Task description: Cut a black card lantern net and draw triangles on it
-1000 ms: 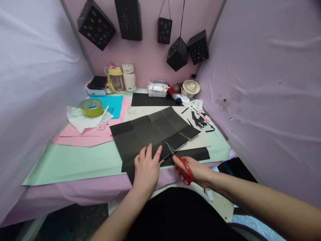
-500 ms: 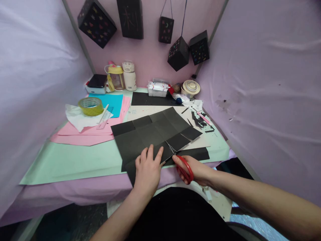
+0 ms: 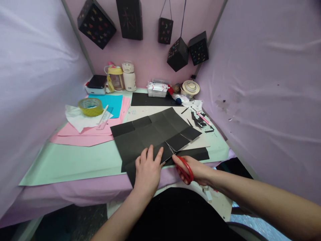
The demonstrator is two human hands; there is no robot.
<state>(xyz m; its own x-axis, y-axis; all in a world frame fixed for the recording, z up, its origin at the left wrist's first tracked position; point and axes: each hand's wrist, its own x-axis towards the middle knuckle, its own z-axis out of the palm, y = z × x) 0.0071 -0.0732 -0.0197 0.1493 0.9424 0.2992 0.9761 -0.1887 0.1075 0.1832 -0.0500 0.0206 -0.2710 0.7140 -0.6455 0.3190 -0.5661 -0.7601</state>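
Note:
A large creased sheet of black paper [image 3: 145, 134] lies at the front of the table, with slits along its near right side. My left hand [image 3: 148, 167] presses on its near edge, fingers spread on top and the thumb tip showing at the edge. Red-handled scissors [image 3: 187, 170] are in my right hand [image 3: 194, 169], its fingers in and around the loops. Their slightly parted blades sit in a slit between the left hand's part of the sheet and a flap to the right.
Black scraps [image 3: 198, 119] and a pink pen [image 3: 204, 118] lie at right. Yellow tape [image 3: 90, 107], a ruler [image 3: 104, 122] and pink paper [image 3: 82, 134] are at left. Bottles [image 3: 129, 77] and a marker box [image 3: 157, 88] stand behind. Black boxes [image 3: 178, 55] hang above.

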